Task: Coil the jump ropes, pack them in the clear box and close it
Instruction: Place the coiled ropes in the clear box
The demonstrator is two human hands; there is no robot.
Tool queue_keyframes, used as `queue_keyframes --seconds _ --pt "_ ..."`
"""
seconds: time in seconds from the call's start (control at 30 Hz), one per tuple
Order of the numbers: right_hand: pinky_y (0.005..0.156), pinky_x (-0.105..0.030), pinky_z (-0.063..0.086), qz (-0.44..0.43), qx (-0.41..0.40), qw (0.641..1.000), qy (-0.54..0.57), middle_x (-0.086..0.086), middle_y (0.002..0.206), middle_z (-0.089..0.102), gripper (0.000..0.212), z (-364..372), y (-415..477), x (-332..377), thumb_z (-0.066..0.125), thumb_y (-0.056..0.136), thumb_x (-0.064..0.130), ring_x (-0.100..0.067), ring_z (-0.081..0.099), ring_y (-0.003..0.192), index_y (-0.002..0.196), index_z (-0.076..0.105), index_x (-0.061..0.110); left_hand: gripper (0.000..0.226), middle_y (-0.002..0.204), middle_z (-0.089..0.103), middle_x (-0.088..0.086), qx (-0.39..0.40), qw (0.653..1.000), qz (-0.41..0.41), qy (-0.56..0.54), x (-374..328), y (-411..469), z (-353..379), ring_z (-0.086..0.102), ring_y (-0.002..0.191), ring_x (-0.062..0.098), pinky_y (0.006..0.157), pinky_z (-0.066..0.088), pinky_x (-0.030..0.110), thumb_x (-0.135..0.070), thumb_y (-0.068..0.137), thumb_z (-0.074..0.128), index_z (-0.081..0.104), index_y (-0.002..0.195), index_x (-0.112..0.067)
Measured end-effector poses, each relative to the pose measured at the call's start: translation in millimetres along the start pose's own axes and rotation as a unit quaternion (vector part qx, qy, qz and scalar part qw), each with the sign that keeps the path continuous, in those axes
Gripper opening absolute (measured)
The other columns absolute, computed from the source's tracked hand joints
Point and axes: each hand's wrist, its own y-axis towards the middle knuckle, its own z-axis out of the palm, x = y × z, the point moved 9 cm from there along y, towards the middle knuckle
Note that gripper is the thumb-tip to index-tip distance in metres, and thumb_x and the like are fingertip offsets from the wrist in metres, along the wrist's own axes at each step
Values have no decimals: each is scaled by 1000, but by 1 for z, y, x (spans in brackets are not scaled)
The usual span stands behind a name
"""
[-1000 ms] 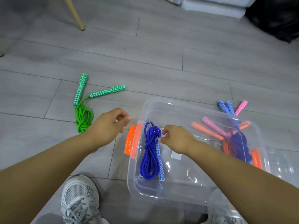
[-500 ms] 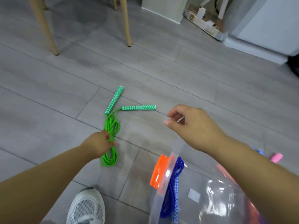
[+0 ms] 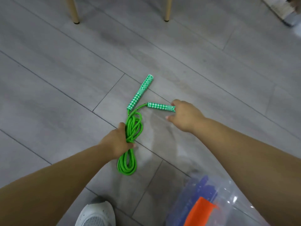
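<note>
Your left hand [image 3: 118,141] is wrapped round the middle of the green jump rope [image 3: 128,162]. The rope lies bunched in loops on the grey floor [image 3: 65,70]. Your right hand [image 3: 185,115] is on the far end of one checked handle [image 3: 160,107]. Its fingers bend down over the handle and the thumb sticks out, so I cannot tell if it really has hold. The other handle [image 3: 140,92] lies free just beside it.

The rope looks soft, light and floppy. The loops will likely slip apart if you lift by one strand, so squeeze all of them together in the middle. The handles look hard and stiff and will swing about, so gather both in next to the bundle.

The clear box [image 3: 232,198] is near your right arm, with a blue jump rope [image 3: 203,185] inside.
</note>
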Motion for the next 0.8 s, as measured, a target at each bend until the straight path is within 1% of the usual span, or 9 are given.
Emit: queue_keyframes --seconds 0.1,0.17,0.27,0.4,0.5,0.6,0.67,0.73,0.8 --pt "103 -42 36 -28 45 998 -45 -10 144 33 73 27 25 9 59 87 34 -31 32 130 144 20 12 53 87 52 6 -5 1000 -9 -22 6 2 -9 54 80 24 63 38 31 -38 82 69 34 114 -15" --pt "108 -45 32 -29 59 996 -60 -7 150 22 79 40 34 11 59 87 29 -29 23 136 147 10 13 54 90 54 7 -11 999 -15 -28 12 5 -15 53 79 23 64 37 30 -38 82 69 34 116 -16" --pt "100 -44 38 -21 31 994 -106 -10 141 32 62 50 39 13 54 88 21 -31 33 129 142 24 15 53 86 53 6 -40 998 -21 -49 15 9 -20 53 75 21 59 36 31 -36 81 70 33 111 -13" --pt "97 -37 41 -5 83 996 2 -16 129 36 50 73 26 25 54 83 16 -36 46 119 131 38 8 57 102 50 13 -62 990 -33 -123 15 17 -17 58 90 30 71 45 34 -37 75 76 30 97 -12" --pt "99 -32 39 -44 137 986 79 -16 128 35 61 87 11 45 62 78 19 -35 42 121 133 37 9 38 97 60 21 -12 970 -24 -241 3 22 -4 66 85 33 75 57 46 -26 80 73 40 92 -9" --pt "101 -35 39 -29 179 980 86 -14 134 25 93 99 0 48 76 69 25 -35 36 125 141 21 9 18 97 59 16 39 945 -20 -323 -12 22 1 66 80 26 80 56 43 -6 93 54 46 109 -3" --pt "108 -37 34 -10 181 980 87 -13 139 17 113 103 -4 43 82 65 35 -34 28 131 145 7 6 26 99 61 9 68 958 16 -276 -22 22 -3 64 79 18 71 52 27 1 94 45 51 119 -4" --pt "111 -38 29 0 158 984 85 -13 141 14 123 101 -7 40 82 62 46 -33 24 133 146 1 5 39 111 63 8 99 974 58 -195 -30 22 -8 60 89 14 62 46 9 5 91 43 53 127 -6" --pt "110 -37 28 9 134 988 75 -14 142 13 125 99 -9 40 80 63 49 -34 23 131 145 -2 3 42 123 61 6 112 984 107 -84 -36 25 -11 56 103 13 72 42 6 3 91 43 54 130 -11"
